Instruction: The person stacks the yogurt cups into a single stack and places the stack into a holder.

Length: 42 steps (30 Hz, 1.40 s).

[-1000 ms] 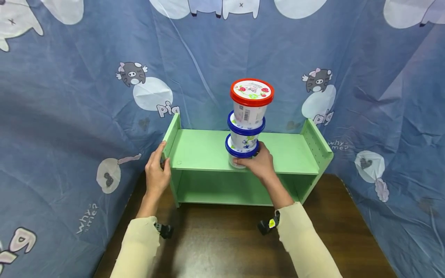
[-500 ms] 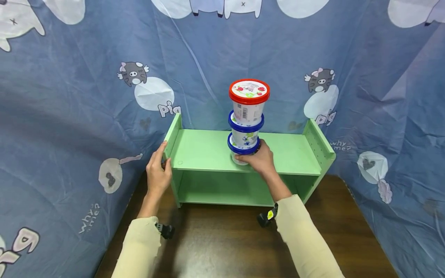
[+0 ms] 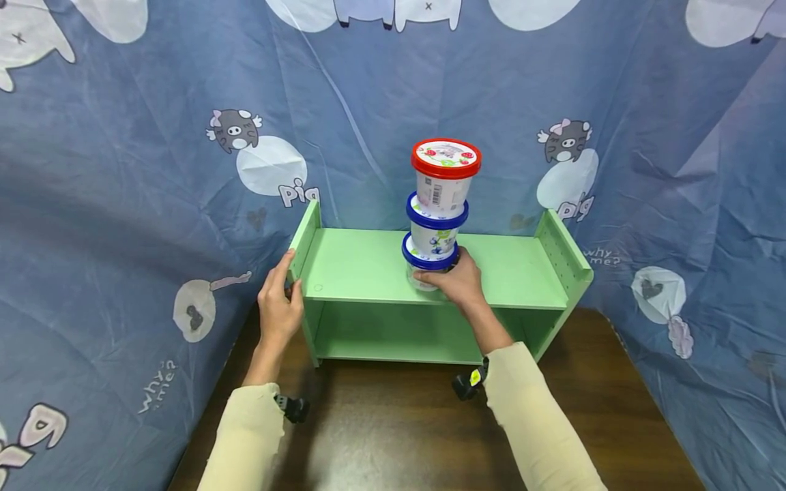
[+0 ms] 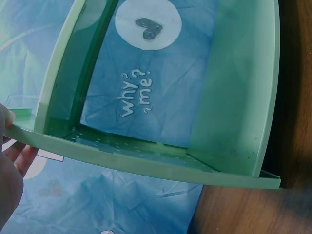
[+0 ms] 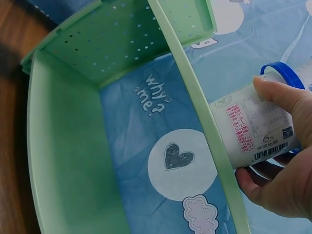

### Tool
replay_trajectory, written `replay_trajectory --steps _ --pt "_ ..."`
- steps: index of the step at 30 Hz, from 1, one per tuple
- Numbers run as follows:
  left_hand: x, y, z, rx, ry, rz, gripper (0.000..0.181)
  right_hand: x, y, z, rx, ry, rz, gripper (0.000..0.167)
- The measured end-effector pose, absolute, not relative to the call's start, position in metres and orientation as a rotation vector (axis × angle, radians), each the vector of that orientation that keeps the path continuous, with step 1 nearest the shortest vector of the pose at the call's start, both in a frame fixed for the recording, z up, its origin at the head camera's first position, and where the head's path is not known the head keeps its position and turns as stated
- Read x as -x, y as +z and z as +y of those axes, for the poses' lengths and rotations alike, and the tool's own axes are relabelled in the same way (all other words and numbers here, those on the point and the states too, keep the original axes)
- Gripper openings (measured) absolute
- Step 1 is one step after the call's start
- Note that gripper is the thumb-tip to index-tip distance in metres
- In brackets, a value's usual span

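Note:
Three tubs form a stack over the green shelf (image 3: 350,262)'s top board, near its front edge. A red-lidded tub (image 3: 441,194) is on top, leaning slightly right. Below it comes a blue-lidded tub (image 3: 432,240), then a second blue-lidded tub (image 3: 424,281) at the bottom. My right hand (image 3: 460,281) grips that bottom tub from the right; in the right wrist view its printed white wall (image 5: 248,129) shows between thumb and fingers. I cannot tell whether its base touches the board. My left hand (image 3: 279,307) holds the shelf's left side panel (image 4: 117,163), thumb and fingers on opposite faces.
The shelf stands on a brown wooden table (image 3: 381,429). Its raised right side panel (image 3: 561,256) is to the right of the stack. A lower board (image 3: 393,334) lies under the top one. Blue pig-print cloth (image 3: 368,102) hangs behind and at both sides.
The stack has shifted very slightly back on the shelf. Its red-lidded top tub swayed a little left, then back right. My left hand has kept its place on the side panel.

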<state>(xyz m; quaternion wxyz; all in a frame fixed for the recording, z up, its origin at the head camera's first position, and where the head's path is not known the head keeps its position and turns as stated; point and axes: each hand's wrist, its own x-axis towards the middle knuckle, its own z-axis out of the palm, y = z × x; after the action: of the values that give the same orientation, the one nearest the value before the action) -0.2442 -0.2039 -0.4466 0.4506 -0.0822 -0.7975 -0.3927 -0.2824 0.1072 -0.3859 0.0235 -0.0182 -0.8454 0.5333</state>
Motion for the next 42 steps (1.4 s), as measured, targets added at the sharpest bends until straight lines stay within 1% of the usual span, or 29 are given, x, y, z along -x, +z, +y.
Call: replay_trajectory --steps 9,16,21,32,42 --pt "0.244 -0.446 -0.204 0.204 -0.97 -1.973 0.061 0.283 -0.389 0.108 0.035 1.647 -2.616 0.095" --pt "0.245 -0.448 -0.205 0.207 -0.978 -1.977 0.061 0.28 -0.39 0.111 -0.022 1.7 -2.595 0.105" --pt "0.246 -0.449 -0.205 0.211 -0.974 -1.985 0.061 0.274 -0.39 0.117 -0.035 1.719 -2.575 0.107" --pt "0.243 -0.444 -0.207 0.191 -0.949 -2.065 0.061 0.252 -0.396 0.134 -0.06 1.46 -2.607 0.105" --pt "0.234 -0.446 -0.212 0.179 -0.894 -2.177 0.072 0.225 -0.409 0.153 -0.152 1.181 -2.597 0.095"
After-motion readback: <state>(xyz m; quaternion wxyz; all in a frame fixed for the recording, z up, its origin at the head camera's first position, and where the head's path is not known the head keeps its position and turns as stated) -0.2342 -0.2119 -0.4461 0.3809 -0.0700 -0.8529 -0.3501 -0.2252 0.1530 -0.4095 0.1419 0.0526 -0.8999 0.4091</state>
